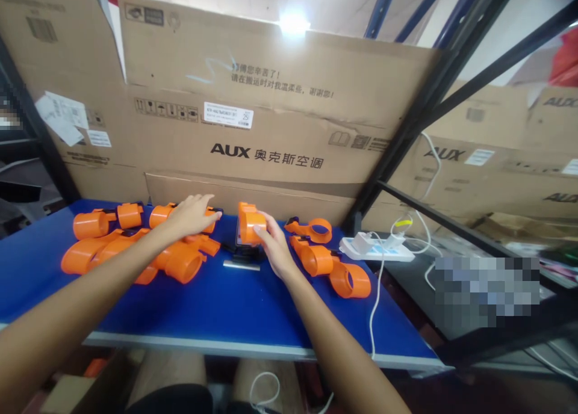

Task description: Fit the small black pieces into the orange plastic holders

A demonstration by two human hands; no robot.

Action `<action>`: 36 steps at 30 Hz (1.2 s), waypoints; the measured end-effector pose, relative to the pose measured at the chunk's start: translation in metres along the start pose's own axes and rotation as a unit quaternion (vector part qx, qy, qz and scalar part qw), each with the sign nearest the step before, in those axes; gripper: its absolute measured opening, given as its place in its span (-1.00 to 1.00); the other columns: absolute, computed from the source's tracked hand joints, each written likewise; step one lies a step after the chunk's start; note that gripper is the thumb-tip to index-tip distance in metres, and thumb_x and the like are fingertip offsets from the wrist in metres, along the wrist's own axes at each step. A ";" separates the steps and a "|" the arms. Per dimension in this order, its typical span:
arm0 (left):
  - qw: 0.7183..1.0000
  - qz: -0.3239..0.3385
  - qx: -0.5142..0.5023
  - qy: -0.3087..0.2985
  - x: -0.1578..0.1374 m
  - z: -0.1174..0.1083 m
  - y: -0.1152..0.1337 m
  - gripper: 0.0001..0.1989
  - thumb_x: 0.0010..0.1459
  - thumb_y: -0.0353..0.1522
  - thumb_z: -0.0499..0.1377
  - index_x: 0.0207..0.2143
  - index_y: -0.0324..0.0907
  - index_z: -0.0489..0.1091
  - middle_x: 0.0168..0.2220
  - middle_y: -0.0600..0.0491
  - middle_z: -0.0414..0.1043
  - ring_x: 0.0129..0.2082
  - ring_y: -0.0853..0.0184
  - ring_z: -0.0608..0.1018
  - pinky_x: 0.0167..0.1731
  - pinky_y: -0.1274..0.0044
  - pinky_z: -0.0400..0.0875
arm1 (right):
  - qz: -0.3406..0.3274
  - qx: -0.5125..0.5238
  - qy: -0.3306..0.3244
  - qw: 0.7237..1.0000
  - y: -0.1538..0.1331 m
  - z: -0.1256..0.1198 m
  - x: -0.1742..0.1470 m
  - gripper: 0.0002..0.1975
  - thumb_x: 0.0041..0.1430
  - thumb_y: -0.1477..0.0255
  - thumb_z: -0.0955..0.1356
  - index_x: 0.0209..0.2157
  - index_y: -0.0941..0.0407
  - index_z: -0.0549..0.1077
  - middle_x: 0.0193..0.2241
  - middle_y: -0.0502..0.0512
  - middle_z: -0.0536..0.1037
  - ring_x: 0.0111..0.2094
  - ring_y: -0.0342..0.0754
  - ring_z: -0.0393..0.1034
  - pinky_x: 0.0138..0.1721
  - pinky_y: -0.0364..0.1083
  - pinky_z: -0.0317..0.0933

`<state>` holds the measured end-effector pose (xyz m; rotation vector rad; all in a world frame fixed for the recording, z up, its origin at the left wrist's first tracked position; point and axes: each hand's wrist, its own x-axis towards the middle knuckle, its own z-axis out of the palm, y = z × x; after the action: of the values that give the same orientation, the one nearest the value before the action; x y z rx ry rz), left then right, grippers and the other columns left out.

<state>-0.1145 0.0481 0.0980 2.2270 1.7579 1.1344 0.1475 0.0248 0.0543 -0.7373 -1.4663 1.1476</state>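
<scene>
Just above the left cluster of orange tape dispensers (184, 262) hovers my left hand (192, 214). Its fingers are stretched out, with nothing seen in them. My right hand (272, 240) grips one orange tape dispenser (251, 224) near the middle of the blue table (226, 318), thumb on its front. Beneath the held piece lies a small black object (246, 253) with a thin silvery strip (241, 265) in front. Further orange tape dispensers (351, 280), some with black parts, rest to the right of my right hand.
A white power strip (377, 248) with plugs and a white cable (372, 318) sits by the table's right edge. Large cardboard panels (271, 125) stand along the back. A black metal frame post (401, 137) rises at the right.
</scene>
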 end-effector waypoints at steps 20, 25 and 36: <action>0.987 -0.017 0.024 0.155 0.018 -0.004 -0.027 -0.63 0.07 -0.23 0.28 -0.05 -0.07 0.62 -0.05 -0.07 0.64 -0.02 -0.04 0.60 0.08 0.28 0.35 | 0.134 -0.085 0.033 0.987 0.058 0.058 0.063 -0.75 0.27 0.20 0.42 -0.24 0.09 0.41 -0.41 0.00 0.57 -0.52 -0.16 0.50 -0.51 -0.18 0.43; 0.979 -0.008 -0.027 0.204 0.011 -0.011 -0.011 -0.68 0.08 -0.23 0.31 -0.09 -0.03 0.60 -0.04 0.00 0.62 -0.04 0.05 0.60 0.11 0.33 0.34 | 0.133 -0.109 0.013 0.985 0.061 0.058 0.055 -0.81 0.20 0.29 0.46 -0.34 0.11 0.47 -0.58 -0.02 0.53 -0.61 -0.12 0.45 -0.55 -0.15 0.38; 0.947 0.044 -0.220 0.231 -0.008 0.003 0.059 -0.73 0.13 -0.28 0.31 -0.10 -0.10 0.57 -0.08 -0.02 0.59 -0.02 0.09 0.56 0.12 0.31 0.35 | 0.033 0.005 0.100 0.994 0.004 0.027 0.063 -0.48 0.23 0.02 0.36 0.10 0.01 0.37 -0.25 0.05 0.63 -0.49 -0.11 0.48 -0.54 -0.16 0.33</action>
<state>-0.0655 0.0221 0.1204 1.8833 1.3395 1.9702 0.1063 0.0761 0.0748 -0.8743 -1.2753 1.0963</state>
